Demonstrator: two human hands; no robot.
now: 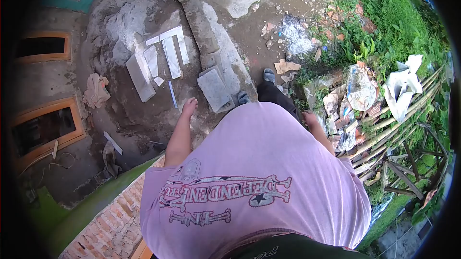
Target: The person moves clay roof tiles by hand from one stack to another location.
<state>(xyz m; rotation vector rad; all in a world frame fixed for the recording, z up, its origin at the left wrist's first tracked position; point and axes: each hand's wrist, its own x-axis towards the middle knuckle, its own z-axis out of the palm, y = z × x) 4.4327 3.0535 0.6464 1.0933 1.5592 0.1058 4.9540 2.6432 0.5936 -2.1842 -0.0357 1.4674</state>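
Observation:
My left hand (189,107) hangs out past the pink shirt (269,144), above the dirt ground, with its fingers loosely apart and nothing in it. Near it lie a thin pale strip (173,94) and a square concrete slab (215,90). On the other side, my right hand (309,117) shows small beside the shirt and dark trousers; its fingers are too unclear to read. Farther forward are white flat pieces (171,56) and a thick pale block (140,77).
A low concrete ledge (199,24) runs forward. Rubble and plastic waste (360,88) lie at right beside bamboo poles (384,136). Orange-framed windows (72,120) line the left wall. A crumpled cloth (96,90) lies by it.

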